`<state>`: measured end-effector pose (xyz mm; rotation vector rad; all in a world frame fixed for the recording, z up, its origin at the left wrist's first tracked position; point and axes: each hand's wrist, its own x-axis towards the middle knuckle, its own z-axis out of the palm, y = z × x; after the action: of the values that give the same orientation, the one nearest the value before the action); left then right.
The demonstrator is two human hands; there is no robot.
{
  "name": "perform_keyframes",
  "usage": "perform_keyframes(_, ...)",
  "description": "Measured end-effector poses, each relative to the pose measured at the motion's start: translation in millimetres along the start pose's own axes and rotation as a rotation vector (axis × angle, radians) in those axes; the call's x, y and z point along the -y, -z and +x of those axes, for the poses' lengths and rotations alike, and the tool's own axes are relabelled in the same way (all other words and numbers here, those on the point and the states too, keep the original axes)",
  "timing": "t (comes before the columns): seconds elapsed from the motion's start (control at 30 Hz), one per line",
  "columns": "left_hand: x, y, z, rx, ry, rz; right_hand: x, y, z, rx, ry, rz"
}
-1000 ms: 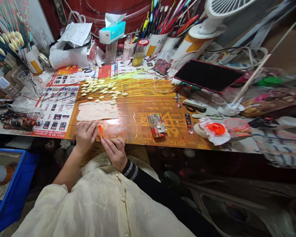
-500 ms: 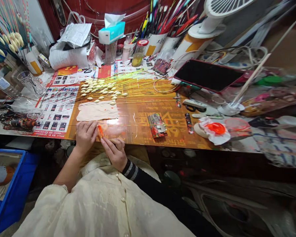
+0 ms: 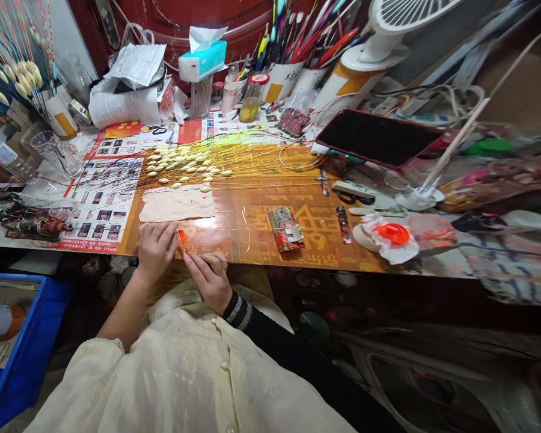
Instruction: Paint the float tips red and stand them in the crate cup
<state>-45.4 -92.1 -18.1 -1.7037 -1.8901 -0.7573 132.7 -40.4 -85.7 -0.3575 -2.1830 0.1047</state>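
My left hand (image 3: pixel 156 248) is closed at the table's front edge, fingertips pressed together on a thin rod (image 3: pixel 234 228). The rod runs level from a paint-smeared motor (image 3: pixel 36 228) at the left, past my fingers, to the right. My right hand (image 3: pixel 210 278) is closed around a slim brush with an orange-coated tip (image 3: pixel 183 240), which points up beside my left fingertips. Whether the tip touches the rod, I cannot tell. Just beyond lies a pale cloth (image 3: pixel 175 203) with small orange specks. Behind it are several cream-bodied fishing floats (image 3: pixel 180 162) with long thin stems.
Orange paint (image 3: pixel 393 233) sits in a tissue-lined dish at the right, near a paint-stained block (image 3: pixel 286 230). A phone (image 3: pixel 379 137) leans behind them. Jars, a tissue box (image 3: pixel 202 60), brush pots and a fan (image 3: pixel 401 18) line the back. A blue crate (image 3: pixel 22 349) stands lower left.
The view has shifted very slightly. Both hands and the orange-tipped brush keep almost the same place and grip.
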Motion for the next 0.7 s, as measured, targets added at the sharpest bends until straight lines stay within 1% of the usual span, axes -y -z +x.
perform_keyframes(0.23,0.3,-0.4,0.0,0.014,0.025,-0.020,-0.1,2.4,1.0,-0.009,0.004,0.021)
perform_keyframes(0.43,0.1,-0.3,0.7,0.015,0.028,-0.010,-1.0,1.9,-1.9,0.015,-0.009,0.034)
perform_keyframes(0.7,1.3,2.7,0.9,0.017,0.021,-0.008,-4.5,8.2,-0.2,-0.067,0.033,0.133)
